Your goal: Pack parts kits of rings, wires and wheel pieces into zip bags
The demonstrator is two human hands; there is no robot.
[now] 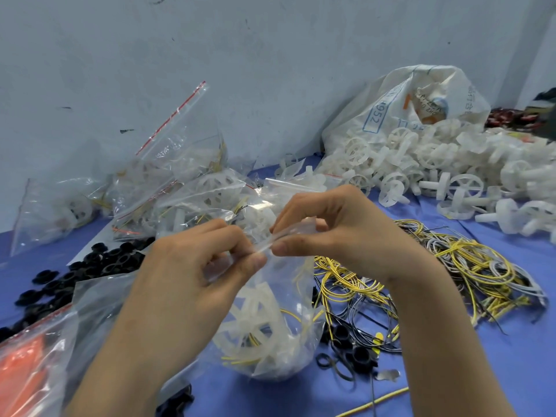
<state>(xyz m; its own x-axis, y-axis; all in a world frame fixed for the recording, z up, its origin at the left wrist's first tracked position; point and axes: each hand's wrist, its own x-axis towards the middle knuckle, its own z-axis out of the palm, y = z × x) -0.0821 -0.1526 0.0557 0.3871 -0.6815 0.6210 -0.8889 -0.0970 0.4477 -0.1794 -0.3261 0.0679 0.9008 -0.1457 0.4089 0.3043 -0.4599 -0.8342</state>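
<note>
Both hands pinch the top strip of a clear zip bag (270, 326) held just above the blue table (481, 371): the left hand (192, 266) clamps thumb and fingers on the strip's left part, the right hand (334, 227) on its right, the thumbs nearly touching. Inside the bag lie a white wheel piece (249, 311) and yellow wire. A tangle of wires (421, 272) lies to the right, black rings (90, 266) to the left, and filled bags (168, 182) behind.

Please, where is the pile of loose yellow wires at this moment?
In the head view, the wire pile lies on the blue table, right of centre, beside the right hand and in front of the white wheel pieces.
</note>
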